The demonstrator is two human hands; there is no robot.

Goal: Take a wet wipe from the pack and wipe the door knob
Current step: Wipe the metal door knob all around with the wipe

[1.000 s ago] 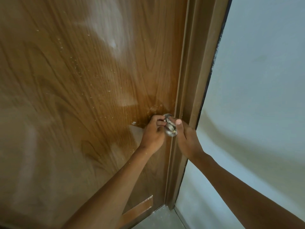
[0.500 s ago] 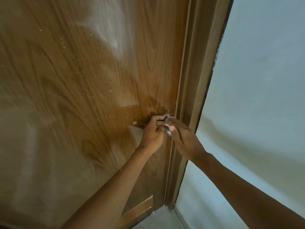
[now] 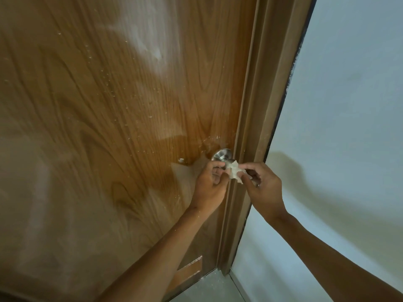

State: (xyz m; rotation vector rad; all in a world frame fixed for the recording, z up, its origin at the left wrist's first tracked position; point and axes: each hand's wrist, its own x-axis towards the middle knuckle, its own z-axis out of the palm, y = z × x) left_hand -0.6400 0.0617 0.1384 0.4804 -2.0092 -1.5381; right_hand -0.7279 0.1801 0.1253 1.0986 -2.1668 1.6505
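Wet wipe (image 3: 234, 172) pinched between both hands, below door knob (image 3: 222, 155).

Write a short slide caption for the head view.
Both hands hold a crumpled wet wipe at the steel door knob.

I see a door (image 3: 122, 110) of glossy wood-grain veneer, its sheen broken by pale specks and smears. The door knob (image 3: 221, 155) looks like brushed metal with a satin shine. At its 5 o'clock the wet wipe (image 3: 234, 172) is crumpled white cloth-like material, matt. The frame (image 3: 259, 118) is duller brown wood; the wall (image 3: 349, 105) is smooth matt paint.
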